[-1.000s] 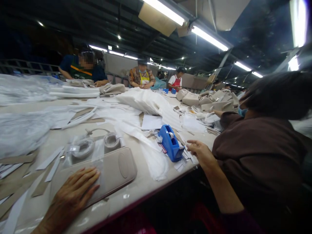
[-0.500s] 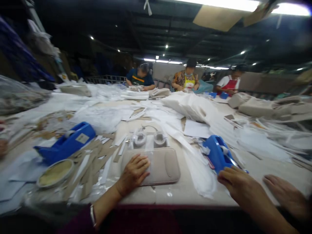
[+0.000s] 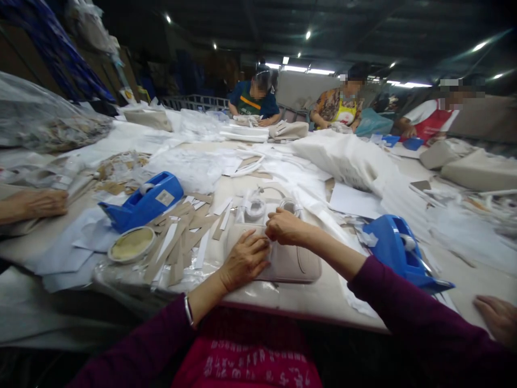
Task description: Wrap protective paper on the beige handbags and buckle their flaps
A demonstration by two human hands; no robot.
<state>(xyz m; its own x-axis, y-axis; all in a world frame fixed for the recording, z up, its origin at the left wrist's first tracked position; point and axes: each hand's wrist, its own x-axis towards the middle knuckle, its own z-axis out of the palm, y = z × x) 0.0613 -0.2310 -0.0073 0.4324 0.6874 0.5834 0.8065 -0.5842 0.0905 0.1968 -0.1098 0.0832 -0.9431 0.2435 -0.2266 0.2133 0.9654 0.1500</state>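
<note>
A flat beige pouch-like piece (image 3: 291, 264) lies on the table right in front of me. My left hand (image 3: 244, 260) rests on its left end, fingers curled and pressing down on a clear plastic film there. My right hand (image 3: 285, 226) is closed in a pinch at the pouch's far edge, on something small I cannot make out. Just beyond my hands sit two clear bags with coiled straps (image 3: 255, 207).
A blue tape dispenser (image 3: 142, 201) stands at left, another blue tape dispenser (image 3: 398, 252) at right. A round tin (image 3: 131, 244) and brown paper strips (image 3: 183, 237) lie left of the pouch. Other people's hands show at far left (image 3: 42, 202) and bottom right (image 3: 498, 318). Three workers sit across the table.
The view has swung left and down. My right hand has left the right-hand tape dispenser and come to the pouch's far edge; my left hand has stayed on the pouch.
</note>
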